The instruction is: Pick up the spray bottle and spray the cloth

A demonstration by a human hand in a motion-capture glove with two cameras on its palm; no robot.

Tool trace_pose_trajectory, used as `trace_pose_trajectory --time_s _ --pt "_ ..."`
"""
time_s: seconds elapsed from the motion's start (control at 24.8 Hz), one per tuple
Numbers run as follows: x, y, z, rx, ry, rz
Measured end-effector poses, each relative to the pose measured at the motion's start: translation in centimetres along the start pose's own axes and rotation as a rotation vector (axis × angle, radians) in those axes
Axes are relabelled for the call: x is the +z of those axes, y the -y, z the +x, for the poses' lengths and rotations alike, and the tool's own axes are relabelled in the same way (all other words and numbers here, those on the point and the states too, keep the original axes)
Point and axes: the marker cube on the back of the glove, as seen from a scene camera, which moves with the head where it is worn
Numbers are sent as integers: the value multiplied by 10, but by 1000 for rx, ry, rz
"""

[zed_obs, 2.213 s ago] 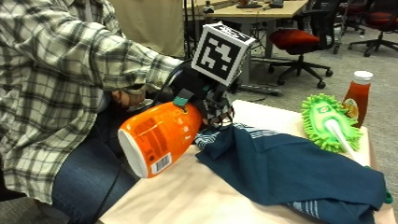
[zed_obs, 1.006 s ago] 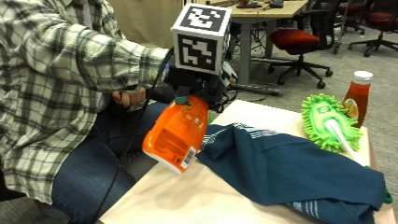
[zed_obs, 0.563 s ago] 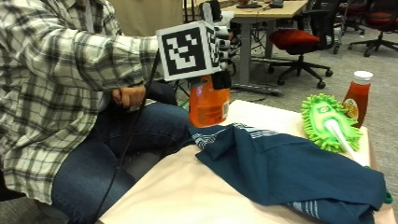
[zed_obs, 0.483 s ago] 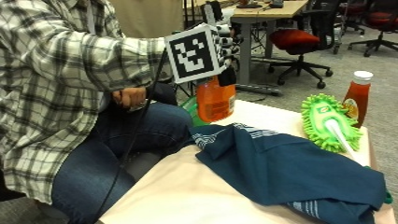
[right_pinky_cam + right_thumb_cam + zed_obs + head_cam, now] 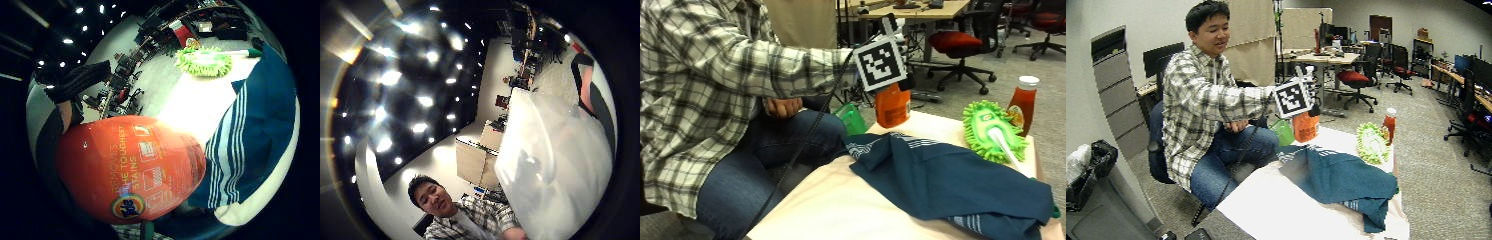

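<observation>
I see the right hand raised above the near-left corner of the bench, mostly hidden behind its marker; it grips the orange spray bottle, which hangs upright with its base just clear of the bench top; I cannot make out the individual fingers from the outside view, but the little-finger palm view is filled by the bottle's orange label, with a strapped finger curling beside it; the thumb-side palm view shows a pale, translucent part of the bottle close against the palm. The dark blue cloth with white stripes lies crumpled across the middle of the bench, one corner reaching toward the edge nearest the person; the bottle hangs just beyond that corner, apart from the cloth. In the little-finger palm view the cloth lies beside and below the bottle. A green fluffy duster lies toward the far-right edge of the bench, its handle running over the cloth's far side; a red sauce bottle with a white cap stands upright just beyond the duster, at the far edge. A green container shows off the bench's edge, between the bench and the person's knee. The bare left hand rests curled at the person's lap, well apart from the bench.
</observation>
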Motion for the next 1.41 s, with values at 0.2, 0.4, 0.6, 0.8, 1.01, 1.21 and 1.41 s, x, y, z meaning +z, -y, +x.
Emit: trace_pose_trajectory --time_s 0.2,0.4,0.6,0.8,1.01,1.21,1.41 --pt "23 15 18 9 6 13" --pt "38 45 45 34 -34 53" --pt "48 25 54 62 -26 15" --pt "50 21 62 79 -27 -57" --pt "48 22 60 92 20 -81" --pt "36 7 68 136 3 -163" --pt "4 -16 78 121 -151 -173"
